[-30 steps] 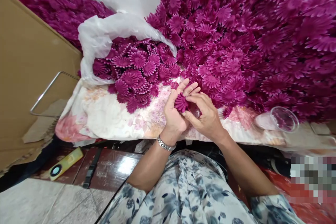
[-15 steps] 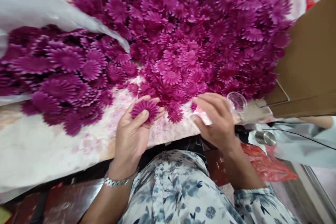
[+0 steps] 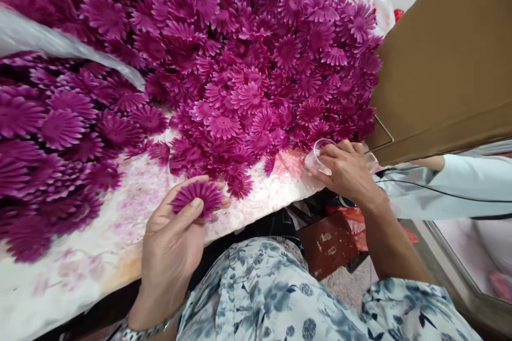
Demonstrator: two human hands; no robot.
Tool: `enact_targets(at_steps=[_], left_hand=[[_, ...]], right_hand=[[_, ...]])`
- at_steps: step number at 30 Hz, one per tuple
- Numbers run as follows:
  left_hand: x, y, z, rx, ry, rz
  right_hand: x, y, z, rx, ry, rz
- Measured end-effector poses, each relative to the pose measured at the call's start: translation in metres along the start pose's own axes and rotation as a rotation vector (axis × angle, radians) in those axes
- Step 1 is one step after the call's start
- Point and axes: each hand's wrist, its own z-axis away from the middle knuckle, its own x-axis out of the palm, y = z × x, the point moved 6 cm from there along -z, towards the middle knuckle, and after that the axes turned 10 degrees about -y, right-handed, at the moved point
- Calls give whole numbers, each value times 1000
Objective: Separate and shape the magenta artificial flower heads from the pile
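Observation:
My left hand holds a magenta fabric flower between thumb and fingers, just above the near edge of the floral cloth. My right hand rests on a small clear plastic cup at the right end of the cloth, fingers curled over its rim. A big heap of the same magenta flowers rises behind both hands. A second batch of flowers spills from a white plastic bag at the left.
A brown cardboard sheet with a metal wire handle stands at the right. Another person's pale sleeve reaches in behind it. A dark red box and a red bag sit under the table edge.
The view has swung right. My hands have come apart: the left keeps the flower near the cloth's edge, the right has moved right onto the clear cup.

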Motion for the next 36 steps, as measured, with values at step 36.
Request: enact_targets(at_steps=[36], left_hand=[[13,-36,14,-185,-172,305]], right_hand=[[-24,-140,-42,-463,280,-888]])
